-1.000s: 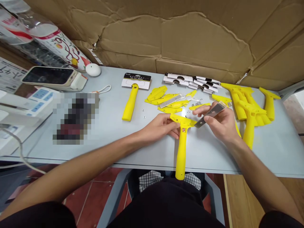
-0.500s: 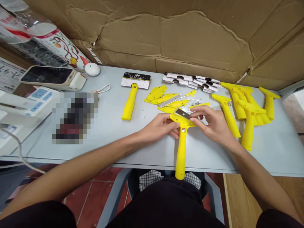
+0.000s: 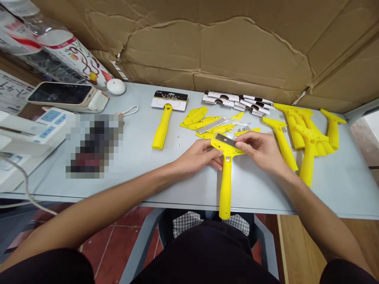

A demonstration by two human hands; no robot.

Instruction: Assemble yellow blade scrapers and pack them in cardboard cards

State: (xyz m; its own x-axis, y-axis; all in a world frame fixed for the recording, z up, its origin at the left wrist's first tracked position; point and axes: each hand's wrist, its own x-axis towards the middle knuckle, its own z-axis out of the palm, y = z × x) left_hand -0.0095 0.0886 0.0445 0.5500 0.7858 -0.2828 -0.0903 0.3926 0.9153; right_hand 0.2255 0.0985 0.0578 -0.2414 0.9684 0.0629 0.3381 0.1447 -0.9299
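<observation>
My left hand (image 3: 201, 156) grips a yellow scraper handle (image 3: 226, 185) by the left side of its wide head, the grip pointing toward me past the table edge. A dark metal blade (image 3: 225, 139) lies along the top of that head. Thumb and fingers of my right hand (image 3: 260, 152) pinch the blade's right end. Just beyond lie yellow cover plates (image 3: 195, 115), a long loose blade (image 3: 211, 124) and small nuts and screws (image 3: 245, 128).
Several yellow scraper handles (image 3: 309, 148) lie at the right. Printed cards (image 3: 237, 100) are stacked by the cardboard wall (image 3: 207, 47). A carded scraper handle (image 3: 162, 128) rests left of centre. A phone (image 3: 60, 93), a white power strip (image 3: 49, 122) and bottles (image 3: 74, 55) stand at the left.
The blade has shifted left and now lies flatter along the scraper head, with my right hand still at its right end. The handle has moved slightly away from me.
</observation>
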